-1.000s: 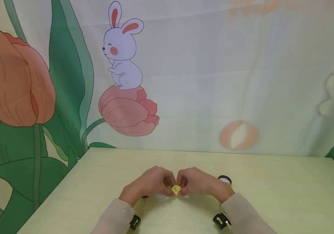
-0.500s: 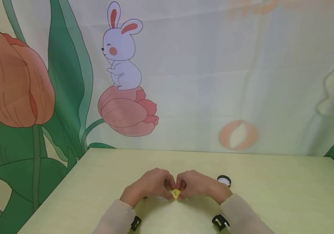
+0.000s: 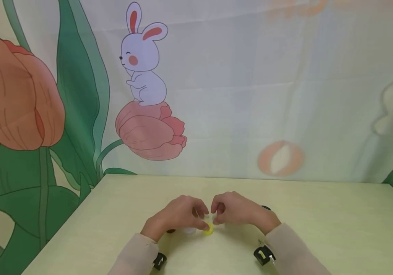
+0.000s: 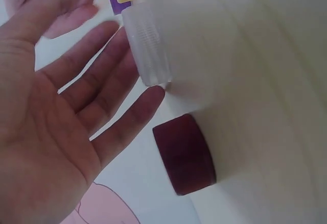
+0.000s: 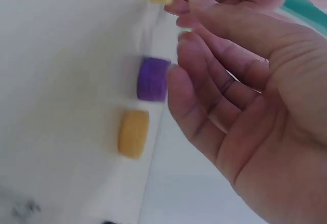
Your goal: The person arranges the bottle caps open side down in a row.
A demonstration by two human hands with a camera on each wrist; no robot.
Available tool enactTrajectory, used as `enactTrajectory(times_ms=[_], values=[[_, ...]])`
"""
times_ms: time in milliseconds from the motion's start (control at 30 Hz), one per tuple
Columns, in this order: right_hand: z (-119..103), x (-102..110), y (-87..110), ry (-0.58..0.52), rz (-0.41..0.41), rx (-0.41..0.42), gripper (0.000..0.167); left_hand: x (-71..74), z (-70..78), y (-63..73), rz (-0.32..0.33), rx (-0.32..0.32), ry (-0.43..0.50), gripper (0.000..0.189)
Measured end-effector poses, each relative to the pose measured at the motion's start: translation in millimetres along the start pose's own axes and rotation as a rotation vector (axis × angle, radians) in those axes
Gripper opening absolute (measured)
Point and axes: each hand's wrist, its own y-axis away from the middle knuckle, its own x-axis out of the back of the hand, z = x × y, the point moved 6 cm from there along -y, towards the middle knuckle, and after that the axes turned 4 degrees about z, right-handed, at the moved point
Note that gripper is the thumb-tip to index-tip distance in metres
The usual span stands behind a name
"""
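Observation:
A small yellow ring-shaped piece (image 3: 209,229) sits on the table between my hands, its edge beside the left thumb. My left hand (image 3: 184,212) reaches over it, fingers loosely extended. In the left wrist view a clear ridged cylinder (image 4: 147,44) stands beside those fingertips, with a dark red cylinder (image 4: 185,155) nearer the wrist. My right hand (image 3: 237,209) hovers just right of the yellow piece, fingers relaxed and holding nothing. Beyond its fingertips, the right wrist view shows a purple piece (image 5: 153,79) and an orange piece (image 5: 134,133); the right hand mostly hides these from the head camera.
A black-rimmed piece (image 3: 265,207) lies behind the right wrist, mostly covered. Black wrist cameras sit by both sleeves. The pale table (image 3: 337,221) ends at a printed cloth backdrop (image 3: 217,95) with a rabbit and tulips.
Both hands were pinching the yellow piece together. The piece now lies flat on the table, and the right hand has let go and moved up and right.

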Motion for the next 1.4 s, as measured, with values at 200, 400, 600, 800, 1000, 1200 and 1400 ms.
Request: enactTrajectory(times_ms=[200,400,600,800,1000,1200,1400], values=[[13,20,0.4,-0.027,0.102,-0.043,0.023,2.4,0.5,-9.9,0.079,0.048,-0.011,0.046],[22,27,0.5,0.012,0.134,-0.075,0.026,3.1,6.0,-21.2,0.099,0.068,-0.059,0.046],[30,23,1.8,-0.017,0.094,-0.109,0.032,-1.4,13.9,-31.9,0.084,0.067,-0.073,0.044],[36,19,0.9,-0.015,0.067,-0.104,0.032,-6.5,16.2,-36.0,0.071,0.052,-0.104,0.037],[39,15,-0.3,-0.053,0.057,-0.103,0.028,-10.6,15.6,-36.3,0.048,0.036,-0.108,0.027],[38,12,0.7,-0.064,0.056,-0.078,0.024,-12.6,17.3,-35.7,0.035,0.026,-0.101,0.023],[39,11,1.2,-0.068,0.055,-0.085,0.02,-15.5,16.8,-34.3,0.026,0.015,-0.075,0.022]])
